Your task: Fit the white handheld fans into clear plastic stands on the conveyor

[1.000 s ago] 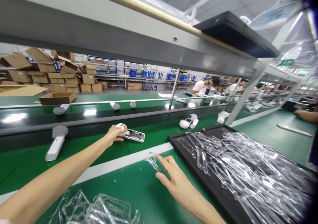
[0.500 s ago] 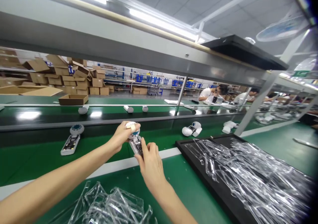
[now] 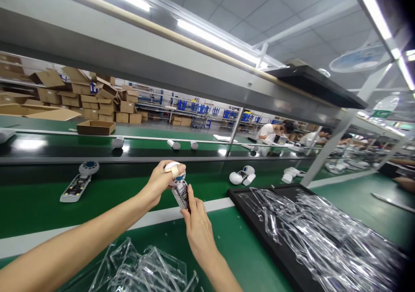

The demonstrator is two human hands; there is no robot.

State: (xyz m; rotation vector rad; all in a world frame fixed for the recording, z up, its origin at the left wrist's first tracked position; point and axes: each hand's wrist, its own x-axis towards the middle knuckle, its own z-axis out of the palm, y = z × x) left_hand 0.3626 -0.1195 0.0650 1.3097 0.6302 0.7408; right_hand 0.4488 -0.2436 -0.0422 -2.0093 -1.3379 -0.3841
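A white handheld device [image 3: 180, 196] with a round head and an uncovered body showing dark inner parts is held between my two hands, above the green belt. My left hand [image 3: 163, 177] is closed around its round head, with a pale band on one finger. Lower down, my right hand [image 3: 198, 223] grips the body, its fingers along the side and the thumb underneath. Clear plastic pieces [image 3: 145, 268] lie heaped on the green bench in front of me. Another opened device [image 3: 78, 185] rests on the belt to the left.
A black tray [image 3: 259, 240] full of clear plastic strips [image 3: 324, 231] stands at the right. More white devices [image 3: 242, 175] sit on the near belt. White parts [image 3: 174, 144] lie on the far belt, beyond a dark rail. A metal post [image 3: 327, 149] rises behind the tray.
The opened device and the other devices on the near belt have shifted left. White parts on the far belt have moved right. My hands keep their hold on the device, nearly in place.
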